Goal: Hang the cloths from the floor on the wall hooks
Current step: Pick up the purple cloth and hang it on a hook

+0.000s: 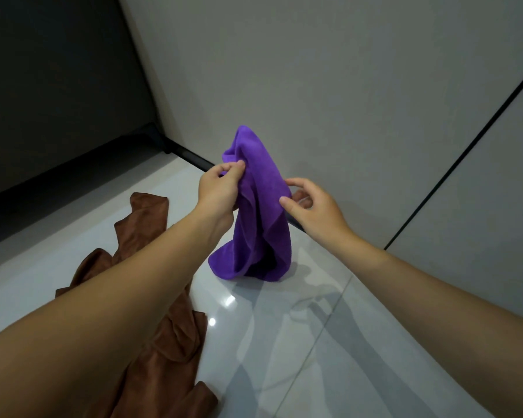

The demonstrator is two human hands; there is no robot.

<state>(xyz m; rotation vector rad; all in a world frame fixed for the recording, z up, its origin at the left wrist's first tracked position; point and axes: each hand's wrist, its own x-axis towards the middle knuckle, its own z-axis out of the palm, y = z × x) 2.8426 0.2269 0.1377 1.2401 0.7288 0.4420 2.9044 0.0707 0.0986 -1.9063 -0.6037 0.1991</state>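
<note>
Both bare forearms reach forward. The left hand (219, 188) pinches a fold of the purple cloth (255, 212), holding it up above the glossy white floor (299, 342); the right hand (311, 206) is spread, fingertips seemingly touching its edge. A brown cloth (151, 224) lies crumpled on the floor, left, near the grey wall (314, 86).

The floor (299, 342) was glossy pale tile, reflecting small ceiling lights and meeting a grey wall along a dark skirting strip. A brown cloth (151, 297) lay crumpled directly on it at the left, stretched from near the dark wall panel toward the bottom edge of view.
</note>
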